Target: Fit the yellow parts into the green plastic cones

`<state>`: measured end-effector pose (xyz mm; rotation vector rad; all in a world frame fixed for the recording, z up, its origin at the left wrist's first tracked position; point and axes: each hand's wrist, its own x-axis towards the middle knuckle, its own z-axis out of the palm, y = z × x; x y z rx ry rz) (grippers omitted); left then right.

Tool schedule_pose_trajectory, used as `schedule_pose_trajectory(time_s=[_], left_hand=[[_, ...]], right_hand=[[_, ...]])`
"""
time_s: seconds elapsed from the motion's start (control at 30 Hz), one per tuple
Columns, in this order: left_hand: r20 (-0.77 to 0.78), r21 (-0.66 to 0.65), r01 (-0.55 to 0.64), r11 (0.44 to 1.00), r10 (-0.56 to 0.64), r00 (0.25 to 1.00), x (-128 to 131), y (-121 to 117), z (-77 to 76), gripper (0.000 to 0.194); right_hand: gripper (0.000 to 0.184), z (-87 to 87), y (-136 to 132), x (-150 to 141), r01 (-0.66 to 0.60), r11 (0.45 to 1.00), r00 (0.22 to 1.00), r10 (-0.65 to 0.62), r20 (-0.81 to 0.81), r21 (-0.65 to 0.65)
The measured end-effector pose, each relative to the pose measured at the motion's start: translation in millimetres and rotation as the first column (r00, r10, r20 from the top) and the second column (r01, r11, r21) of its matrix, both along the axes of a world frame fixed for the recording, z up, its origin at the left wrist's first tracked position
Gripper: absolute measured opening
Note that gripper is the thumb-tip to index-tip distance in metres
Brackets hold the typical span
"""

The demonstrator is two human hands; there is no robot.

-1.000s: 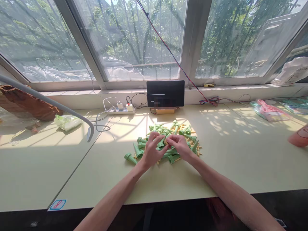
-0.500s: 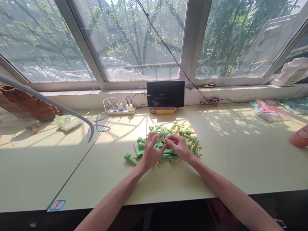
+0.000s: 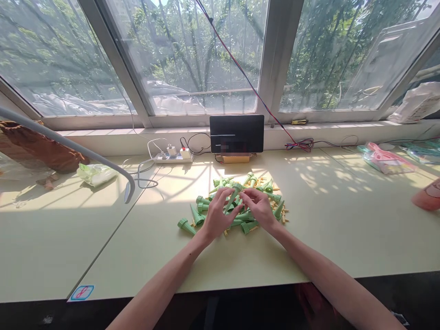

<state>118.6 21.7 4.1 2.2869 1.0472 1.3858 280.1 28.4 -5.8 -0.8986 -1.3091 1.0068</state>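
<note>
Cone (image 3: 233, 199) pinched in your left hand (image 3: 217, 211), slanted, wide end up, over pile (image 3: 245, 216) on table (image 3: 240, 266). Your right hand (image 3: 261, 211) sits just beside wide end, fingers curled; cannot tell whether they hold anything. Brace cone firmly, bring fingertips square to wide end, wrists clear of yellow pegs (image 3: 283, 216) at pile's right edge. Screen (image 3: 236, 134) stands well beyond pile.

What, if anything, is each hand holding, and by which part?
Left hand: a green cone, held along its tapered body, wide end up. Right hand: can't tell what, if anything.
</note>
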Motion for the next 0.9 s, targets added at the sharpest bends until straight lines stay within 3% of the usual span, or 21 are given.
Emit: schedule_pose_trajectory(time_s=[0.2, 0.37, 0.53, 0.9], left_hand=[[0.106, -0.094, 0.071, 0.993, -0.061, 0.992, 0.6, -1.4, 5.1, 0.034], [0.203, -0.233, -0.008, 0.972, 0.057, 0.978, 0.3, 0.7, 7.2, 0.024], [0.222, -0.313, 0.026, 0.950, 0.046, 0.974, -1.5, 2.7, 6.3, 0.031], [0.210, -0.321, 0.055, 0.946, 0.015, 0.978, -2.7, 3.1, 4.0, 0.032]], right_hand=[[0.021, -1.9, -0.1, 0.6, 0.068, 0.995, 0.996, -0.072, 0.053, 0.068], [0.018, -4.3, -1.3, 0.5, 0.104, 0.977, 0.974, -0.138, 0.180, 0.184], [0.015, -3.9, -3.7, -0.1, 0.094, 0.963, 0.960, -0.155, 0.234, 0.253], [0.016, -0.5, -6.0, 0.6, 0.062, 0.960, 0.957, -0.135, 0.258, 0.272]])
